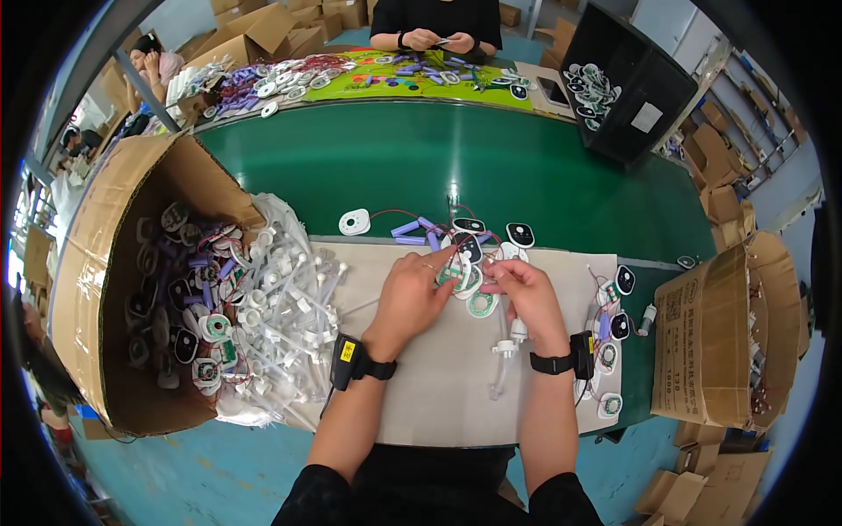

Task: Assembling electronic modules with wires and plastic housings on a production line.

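My left hand (410, 294) reaches into a cluster of parts at the middle of the work surface. Its thumb and forefinger close on a white oval cover with a green circuit board (453, 272). Just to the right, my right hand (528, 296) has its fingertips pinched together beside the same cluster; what sits between them is too small to make out. Under that palm lies a white cylindrical part (518, 330), next to a clear tube with a white fitting (503, 349). A ring-shaped green board (481, 304) rests between my hands. Black-faced oval covers (520, 234) and purple battery cells (408, 228) lie beyond.
At left, a cardboard box (96, 289) on its side holds wired boards and covers, beside a heap of clear tubes (281, 307). Another carton (693, 351) stands at right. Across the green table (368, 149), a person handles small parts near a black bin (645, 79).
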A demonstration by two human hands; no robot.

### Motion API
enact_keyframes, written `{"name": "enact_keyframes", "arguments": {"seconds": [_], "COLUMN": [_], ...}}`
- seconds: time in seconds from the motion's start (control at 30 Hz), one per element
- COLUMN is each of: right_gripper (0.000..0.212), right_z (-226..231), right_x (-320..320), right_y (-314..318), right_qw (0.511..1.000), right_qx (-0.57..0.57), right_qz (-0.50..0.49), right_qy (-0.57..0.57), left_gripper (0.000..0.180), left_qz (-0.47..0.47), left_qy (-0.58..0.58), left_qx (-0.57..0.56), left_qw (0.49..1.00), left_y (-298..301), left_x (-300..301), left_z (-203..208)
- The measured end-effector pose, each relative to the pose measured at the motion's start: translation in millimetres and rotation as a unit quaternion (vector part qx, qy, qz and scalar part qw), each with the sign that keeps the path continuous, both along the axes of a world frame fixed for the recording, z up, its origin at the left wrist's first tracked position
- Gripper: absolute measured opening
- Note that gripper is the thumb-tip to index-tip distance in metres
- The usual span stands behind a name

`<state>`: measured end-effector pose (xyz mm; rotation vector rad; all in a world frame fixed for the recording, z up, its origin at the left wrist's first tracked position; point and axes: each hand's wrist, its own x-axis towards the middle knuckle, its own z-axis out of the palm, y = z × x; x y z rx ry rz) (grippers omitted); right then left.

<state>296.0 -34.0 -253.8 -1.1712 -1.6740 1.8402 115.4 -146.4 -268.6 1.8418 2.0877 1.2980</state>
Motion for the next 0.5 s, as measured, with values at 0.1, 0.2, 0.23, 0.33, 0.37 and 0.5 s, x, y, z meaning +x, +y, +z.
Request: {"name": "enact_keyframes", "arguments": {"seconds": [0.1,0.2,0.23,0.33,0.37,0.5], "right_gripper": [0.024,0.025,0.025,0.026,0.026,0.027], "right_z": [3,4,4,6,6,3], "right_x": [9,18,19,19,20,22], "right_y": [7,14,15,18,19,21], "right_qw": [1.000,0.998,0.995,0.993,0.991,0.987], "right_qx": [0.006,0.024,0.035,0.030,0.029,0.030], "right_qz": [-0.021,-0.063,-0.086,-0.110,-0.122,-0.142], "right_qy": [0.002,0.017,0.038,0.042,0.051,0.066], "left_gripper": [0.047,0.045,0.045,0.039,0.039,0.039], "left_qz": [-0.018,-0.059,-0.058,-0.145,-0.146,-0.224], "left_qy": [-0.035,-0.029,-0.030,-0.048,-0.050,-0.070], "left_qx": [-0.023,-0.029,-0.030,-0.002,-0.002,-0.029], "left_qw": [0.999,0.997,0.997,0.988,0.988,0.972], "left_y": [-2,-4,-4,-1,0,-7], "left_x": [4,7,7,12,16,30], "left_z": [7,6,2,-5,-5,0]}}
